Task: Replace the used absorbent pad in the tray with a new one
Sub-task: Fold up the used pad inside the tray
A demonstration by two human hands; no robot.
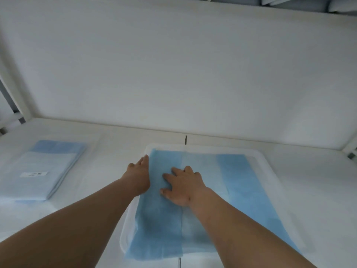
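Head view shows both hands flat and open, left hand (pixel 140 176) and right hand (pixel 181 187) pressing the blue pad (pixel 237 182) in the white tray (pixel 270 171).

White table (pixel 108 163) under everything. White wall panel (pixel 173 64) stands upright along table's far edge. White frame post (pixel 17 95) at panel's left end.

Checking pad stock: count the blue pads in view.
2 visible: one pad spread in the tray, one folded pack on the table's left, which may hold several.
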